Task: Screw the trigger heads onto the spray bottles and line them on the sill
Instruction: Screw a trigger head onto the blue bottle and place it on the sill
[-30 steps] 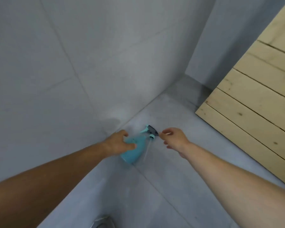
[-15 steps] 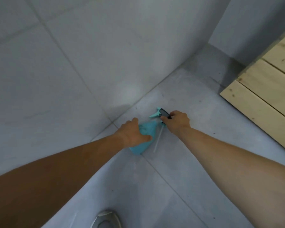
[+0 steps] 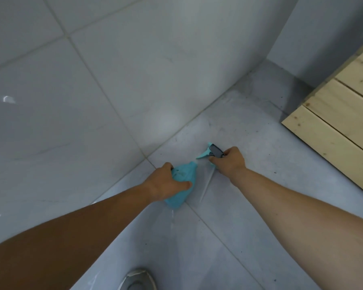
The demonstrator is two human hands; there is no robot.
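Observation:
A turquoise spray bottle [image 3: 183, 186] lies on the grey tiled surface [image 3: 249, 216] close to the wall. My left hand [image 3: 166, 182] is closed around its body. My right hand [image 3: 228, 162] grips the trigger head [image 3: 211, 151], turquoise with a dark top, a little to the right of the bottle's neck. A clear dip tube [image 3: 206, 185] runs down from the head beside the bottle. The head is apart from the bottle neck.
A glossy tiled wall [image 3: 113, 80] rises along the left and back. A pale wooden plank panel [image 3: 340, 130] stands at the right. A round metal fitting [image 3: 137, 279] shows at the bottom edge.
My right hand closed on the trigger head and drew it to the right, away from the bottle neck. My left hand stayed on the bottle. The camera moved closer.

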